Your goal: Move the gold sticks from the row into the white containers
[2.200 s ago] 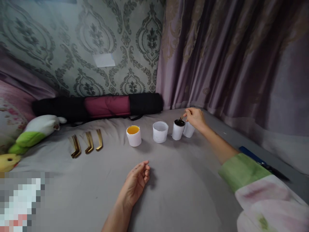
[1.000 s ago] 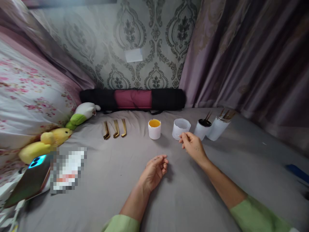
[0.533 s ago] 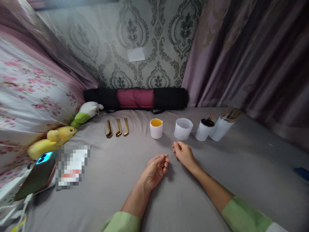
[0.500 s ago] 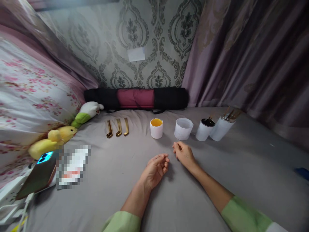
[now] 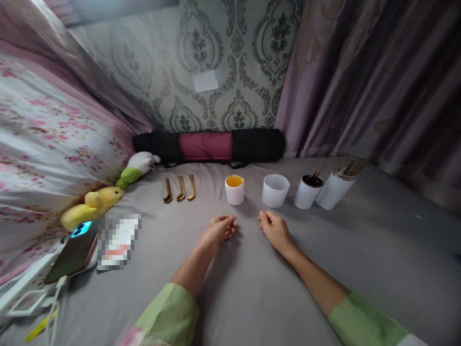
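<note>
From left to right across the sheet (image 5: 245,298) I see plush toys (image 5: 137,165), three rod bundles (image 5: 182,189), then four cups (image 5: 235,194) in a row, sticks (image 5: 350,168) in the two rightmost, a long bag (image 5: 206,146) behind, left hand (image 5: 218,231) and right hand (image 5: 275,229) in front.

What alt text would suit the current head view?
A person's left hand and right hand, loosely curled, are in front of four white cups on a grey sheet. The leftmost cup is yellow inside; the two rightmost hold thin sticks. Three groups of brass-coloured rods lie farther left.
</note>
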A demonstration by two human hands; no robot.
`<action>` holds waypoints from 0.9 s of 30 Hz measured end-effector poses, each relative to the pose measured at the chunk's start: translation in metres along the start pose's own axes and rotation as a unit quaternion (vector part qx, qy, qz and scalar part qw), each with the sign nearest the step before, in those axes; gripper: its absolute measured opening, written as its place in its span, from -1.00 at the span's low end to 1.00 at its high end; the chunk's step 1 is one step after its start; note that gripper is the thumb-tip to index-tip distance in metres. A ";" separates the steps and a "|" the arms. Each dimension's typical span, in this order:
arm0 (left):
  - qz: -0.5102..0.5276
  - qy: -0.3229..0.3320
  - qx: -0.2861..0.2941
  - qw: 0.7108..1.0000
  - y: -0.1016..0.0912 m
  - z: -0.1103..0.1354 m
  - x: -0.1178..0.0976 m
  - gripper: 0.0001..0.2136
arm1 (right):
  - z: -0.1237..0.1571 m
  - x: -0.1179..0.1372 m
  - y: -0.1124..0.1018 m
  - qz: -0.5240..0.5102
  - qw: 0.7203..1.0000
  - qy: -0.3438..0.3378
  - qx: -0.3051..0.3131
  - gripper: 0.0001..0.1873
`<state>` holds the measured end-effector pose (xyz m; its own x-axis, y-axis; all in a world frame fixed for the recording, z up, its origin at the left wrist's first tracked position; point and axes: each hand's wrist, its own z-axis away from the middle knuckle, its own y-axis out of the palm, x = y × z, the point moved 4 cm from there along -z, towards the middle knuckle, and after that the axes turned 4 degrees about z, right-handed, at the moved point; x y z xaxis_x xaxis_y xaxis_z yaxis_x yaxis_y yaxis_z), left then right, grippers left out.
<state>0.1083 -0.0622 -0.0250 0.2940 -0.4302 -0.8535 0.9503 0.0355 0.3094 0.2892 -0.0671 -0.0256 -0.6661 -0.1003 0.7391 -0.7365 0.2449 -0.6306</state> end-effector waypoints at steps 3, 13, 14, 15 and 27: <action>-0.051 0.025 -0.023 0.998 -0.012 -0.011 -0.010 -0.87 | 0.000 0.000 0.001 -0.007 1.000 -0.002 0.004 -0.58; -0.194 0.099 -0.115 0.969 -0.043 -0.035 -0.040 -0.92 | 0.001 0.000 0.001 -0.013 1.000 0.007 0.012 -0.61; -0.211 0.105 -0.127 0.963 -0.046 -0.038 -0.043 -0.93 | 0.001 0.000 0.001 -0.013 1.000 0.007 0.013 -0.60; -0.229 0.110 -0.138 0.957 -0.050 -0.041 -0.045 -0.93 | 0.001 -0.001 0.001 -0.013 1.000 0.006 0.014 -0.61; -0.445 0.159 -0.248 0.846 -0.099 -0.062 -0.076 -0.86 | 0.001 0.000 0.001 -0.004 1.000 0.009 0.018 -0.58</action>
<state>-0.0015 0.0230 -0.0167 -0.6217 -0.2252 -0.7502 0.7131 0.2335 -0.6611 0.2884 -0.0674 -0.0269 -0.6585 -0.0851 0.7478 -0.7455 0.2100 -0.6326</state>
